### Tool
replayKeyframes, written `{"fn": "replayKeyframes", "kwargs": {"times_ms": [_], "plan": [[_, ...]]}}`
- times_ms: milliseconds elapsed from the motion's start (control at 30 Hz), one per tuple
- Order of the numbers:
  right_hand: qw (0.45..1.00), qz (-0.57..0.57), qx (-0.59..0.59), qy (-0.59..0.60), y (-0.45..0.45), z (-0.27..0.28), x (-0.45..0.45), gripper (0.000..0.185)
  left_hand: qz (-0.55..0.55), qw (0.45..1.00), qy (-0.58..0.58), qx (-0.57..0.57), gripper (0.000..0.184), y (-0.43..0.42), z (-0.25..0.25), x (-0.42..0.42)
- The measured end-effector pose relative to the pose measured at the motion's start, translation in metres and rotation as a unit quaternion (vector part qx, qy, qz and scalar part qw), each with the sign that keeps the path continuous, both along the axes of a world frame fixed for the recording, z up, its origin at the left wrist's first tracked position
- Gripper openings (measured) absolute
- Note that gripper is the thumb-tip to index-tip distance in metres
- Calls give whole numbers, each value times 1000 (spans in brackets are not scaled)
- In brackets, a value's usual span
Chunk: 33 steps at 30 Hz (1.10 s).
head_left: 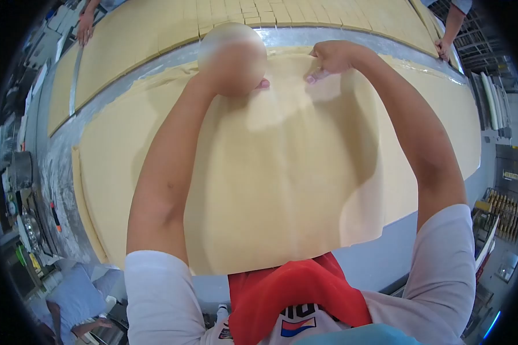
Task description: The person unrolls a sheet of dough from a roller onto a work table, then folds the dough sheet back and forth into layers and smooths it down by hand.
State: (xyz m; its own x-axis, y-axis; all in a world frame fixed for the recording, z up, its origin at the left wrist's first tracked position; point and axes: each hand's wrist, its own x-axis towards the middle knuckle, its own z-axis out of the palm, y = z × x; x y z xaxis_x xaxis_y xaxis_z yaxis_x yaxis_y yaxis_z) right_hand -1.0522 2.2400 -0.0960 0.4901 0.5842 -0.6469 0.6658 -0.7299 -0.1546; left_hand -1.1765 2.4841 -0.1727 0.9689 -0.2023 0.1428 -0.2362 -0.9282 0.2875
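A broad, thin pale yellow sheet (282, 184) hangs in front of me, and its near edge drops past the table's front. Its look is like rolled dough or cloth; I cannot tell which. My right hand (335, 57) pinches its far edge between thumb and bent fingers. My left hand (236, 72) is at the same edge, a short way to the left. A blurred disc covers most of that hand, but its thumb shows against the sheet. Underneath, a wider pale yellow layer (121, 149) covers the tabletop, with a folded left edge.
Beyond a metal strip lies a long yellow slab (155, 34), partly cut into blocks. Another person's hand (85, 29) rests by a metal bar at far left; another hand (443, 49) is at far right. A red-and-black tool (55, 217) lies on the floury metal table (63, 178).
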Motion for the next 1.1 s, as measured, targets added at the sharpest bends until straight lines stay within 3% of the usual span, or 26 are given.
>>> {"fn": "replayKeyframes", "kwargs": {"times_ms": [67, 133, 167, 233, 300, 367, 433, 500, 533, 600, 667, 700, 767, 800, 867, 1100], "plan": [[999, -19, 16, 42, -4, -3, 1, 70, -57, 997, 32, -34, 71, 1, -2, 12], [989, -7, 149, 18, -16, -22, 2, 51, -62, 995, 55, -46, 67, -4, 2, 14], [988, -12, 150, 17, -24, -33, -5, 51, -67, 993, 78, -53, 64, -7, 5, 13], [926, 57, 239, -287, -39, -42, -52, 36, -58, 991, 83, -90, 63, -12, 4, 1], [861, 176, 284, -384, -66, -52, -84, 26, -47, 987, 83, -127, 63, -17, 9, -7], [866, 171, 295, -366, -80, -57, -113, 25, -17, 996, -6, -87, 63, -23, 13, -12], [871, 166, 307, -345, -84, -55, -120, 23, -28, 999, -12, -44, 64, -23, 3, -9], [913, 111, 285, -272, -78, -48, -107, 27, -37, 999, -22, 2, 65, -23, 0, -4], [912, 111, 287, -272, -70, -40, -97, 27, -29, 999, -3, -18, 64, -25, 1, -3], [926, -25, 246, -284, -56, -29, -66, 41, -23, 999, 20, -34, 63, -32, 6, 0], [942, -71, 207, -255, -53, -45, -18, 64, 39, 992, 117, -29, 63, -38, 19, 8], [942, -73, 208, -255, -52, -44, -3, 64, 38, 992, 118, -27, 63, -38, 20, 13], [975, -126, 75, -164, -51, -33, 18, 81, 55, 982, 156, -91, 66, -36, 21, 27], [976, -125, 76, -164, -50, -31, 23, 81, 57, 982, 156, -90, 66, -36, 27, 31], [984, -147, 56, -85, -49, -25, 31, 85, 59, 954, 287, -64, 75, -38, 44, 40], [997, 2, 11, -81, -34, -13, 21, 58, 48, 938, 344, -24, 75, -42, 47, 52]]}}
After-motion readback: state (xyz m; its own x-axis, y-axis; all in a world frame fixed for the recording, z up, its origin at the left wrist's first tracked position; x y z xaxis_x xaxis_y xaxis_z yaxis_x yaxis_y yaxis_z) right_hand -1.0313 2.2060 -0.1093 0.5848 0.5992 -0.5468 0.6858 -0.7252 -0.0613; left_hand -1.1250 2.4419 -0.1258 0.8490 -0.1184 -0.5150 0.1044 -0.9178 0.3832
